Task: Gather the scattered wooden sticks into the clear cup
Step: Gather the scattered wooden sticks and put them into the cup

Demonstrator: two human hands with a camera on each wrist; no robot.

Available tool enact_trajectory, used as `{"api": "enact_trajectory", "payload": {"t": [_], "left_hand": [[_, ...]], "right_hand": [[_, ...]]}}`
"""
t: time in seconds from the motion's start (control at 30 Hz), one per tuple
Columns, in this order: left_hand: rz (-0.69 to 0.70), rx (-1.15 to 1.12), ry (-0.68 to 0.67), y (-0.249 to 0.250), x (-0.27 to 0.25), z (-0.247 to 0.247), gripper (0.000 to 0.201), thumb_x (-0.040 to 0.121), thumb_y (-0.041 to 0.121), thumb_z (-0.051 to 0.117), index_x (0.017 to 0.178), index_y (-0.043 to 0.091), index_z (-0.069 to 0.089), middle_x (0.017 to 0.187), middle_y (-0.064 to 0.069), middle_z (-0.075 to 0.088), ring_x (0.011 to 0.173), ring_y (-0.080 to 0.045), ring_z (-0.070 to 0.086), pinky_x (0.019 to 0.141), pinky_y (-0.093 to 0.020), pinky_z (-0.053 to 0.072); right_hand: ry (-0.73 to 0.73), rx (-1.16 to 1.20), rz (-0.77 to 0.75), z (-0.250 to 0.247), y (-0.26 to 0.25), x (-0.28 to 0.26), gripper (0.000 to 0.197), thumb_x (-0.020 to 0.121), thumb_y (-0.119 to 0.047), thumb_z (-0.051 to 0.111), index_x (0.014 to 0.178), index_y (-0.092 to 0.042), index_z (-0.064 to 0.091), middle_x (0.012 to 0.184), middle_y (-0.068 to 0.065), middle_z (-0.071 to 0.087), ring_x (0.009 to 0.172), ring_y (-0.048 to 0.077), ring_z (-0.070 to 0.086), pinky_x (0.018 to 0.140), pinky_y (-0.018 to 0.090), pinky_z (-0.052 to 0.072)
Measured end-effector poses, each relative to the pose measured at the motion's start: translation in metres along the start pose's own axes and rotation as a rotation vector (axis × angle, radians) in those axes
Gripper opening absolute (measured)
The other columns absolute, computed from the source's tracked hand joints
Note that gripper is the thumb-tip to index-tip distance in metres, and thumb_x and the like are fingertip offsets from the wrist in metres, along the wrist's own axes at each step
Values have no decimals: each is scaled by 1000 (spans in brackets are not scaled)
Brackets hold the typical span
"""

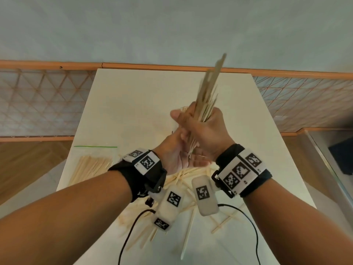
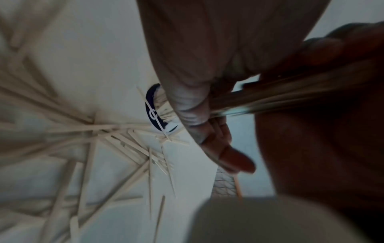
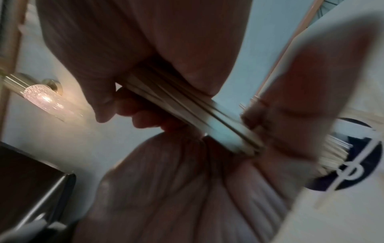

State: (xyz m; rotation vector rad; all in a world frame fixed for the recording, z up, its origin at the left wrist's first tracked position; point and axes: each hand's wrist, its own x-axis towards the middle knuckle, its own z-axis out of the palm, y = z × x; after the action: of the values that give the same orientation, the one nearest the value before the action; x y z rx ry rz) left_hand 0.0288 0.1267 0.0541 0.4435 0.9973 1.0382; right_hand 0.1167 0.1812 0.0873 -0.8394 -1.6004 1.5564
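My right hand [image 1: 202,123] grips a bundle of wooden sticks [image 1: 208,88] that points up and tilts to the right, blurred at its top. My left hand [image 1: 189,159] lies open, palm up, under the bundle's lower ends and touches them. In the right wrist view the bundle [image 3: 187,113] runs between my curled fingers. The clear cup [image 1: 182,109] stands just behind my hands, mostly hidden; its dark blue logo [image 2: 152,113] and several sticks inside it [image 3: 334,151] show in the wrist views. More sticks [image 1: 183,178] lie scattered on the white table [image 1: 133,104] below my wrists.
A clear zip bag of flat sticks [image 1: 91,167] with a green seal lies at the table's left front. Black cables [image 1: 248,222] hang from my wrist cameras over loose sticks [image 1: 223,224]. A railing with netting [image 1: 38,104] runs behind the table.
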Motion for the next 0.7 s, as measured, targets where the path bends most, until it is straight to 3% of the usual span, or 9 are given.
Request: {"api": "enact_trajectory", "payload": {"t": [0.1, 0.17, 0.23, 0.3, 0.43, 0.5, 0.6, 0.7], "left_hand": [[-30, -46, 13, 5, 2, -2, 55, 99, 52, 33, 95, 6, 63, 71, -14, 61, 60, -25, 59, 47, -26, 52], [-100, 1, 27, 6, 3, -10, 53, 99, 48, 32, 87, 3, 58, 68, -14, 57, 56, -23, 56, 41, -22, 47], [-159, 44, 58, 4, 4, -14, 48, 100, 41, 31, 82, 5, 56, 68, -13, 56, 55, -20, 52, 39, -20, 44], [-191, 96, 91, 2, 5, -15, 48, 100, 40, 30, 76, 6, 56, 66, -10, 54, 54, -17, 48, 37, -18, 39], [-251, 113, 96, 4, 2, -15, 33, 93, 22, 33, 68, 11, 51, 66, -7, 49, 51, -14, 39, 42, -20, 30], [-246, 102, 90, 4, 2, -15, 40, 98, 31, 32, 72, 10, 52, 65, -7, 50, 50, -13, 38, 40, -19, 31], [-212, 95, 113, 4, 5, -17, 52, 99, 49, 34, 77, 7, 56, 64, -6, 52, 51, -13, 41, 40, -20, 32], [-207, 75, 105, 7, 5, -20, 48, 98, 46, 38, 78, 6, 56, 65, -6, 53, 54, -13, 43, 41, -18, 33]], "right_hand": [[28, 49, -7, 1, 8, -3, 39, 82, -14, 80, 69, 13, 55, 51, 14, 55, 48, 26, 54, 61, 40, 52], [43, 60, -9, 0, 9, -3, 38, 82, -15, 80, 72, 12, 55, 49, 13, 55, 48, 27, 53, 65, 47, 55], [43, 59, -10, 0, 8, -4, 40, 82, -16, 80, 71, 12, 54, 51, 16, 56, 48, 28, 54, 68, 52, 56], [37, 80, -12, 1, 7, -4, 40, 82, -16, 80, 71, 11, 53, 52, 18, 56, 47, 28, 54, 63, 53, 54], [53, 66, 38, 4, 10, -5, 38, 84, -22, 78, 66, 0, 53, 45, 10, 48, 42, 25, 46, 53, 35, 45], [49, 62, 19, 4, 9, -6, 37, 83, -19, 79, 70, 5, 54, 49, 13, 53, 44, 25, 49, 54, 33, 47], [36, 98, -43, 0, 2, -4, 29, 82, -11, 79, 79, 8, 57, 56, 15, 58, 48, 27, 56, 59, 42, 53], [22, 99, -55, 1, -1, -3, 25, 85, -12, 77, 79, 3, 58, 51, 10, 56, 45, 26, 55, 57, 36, 51]]}}
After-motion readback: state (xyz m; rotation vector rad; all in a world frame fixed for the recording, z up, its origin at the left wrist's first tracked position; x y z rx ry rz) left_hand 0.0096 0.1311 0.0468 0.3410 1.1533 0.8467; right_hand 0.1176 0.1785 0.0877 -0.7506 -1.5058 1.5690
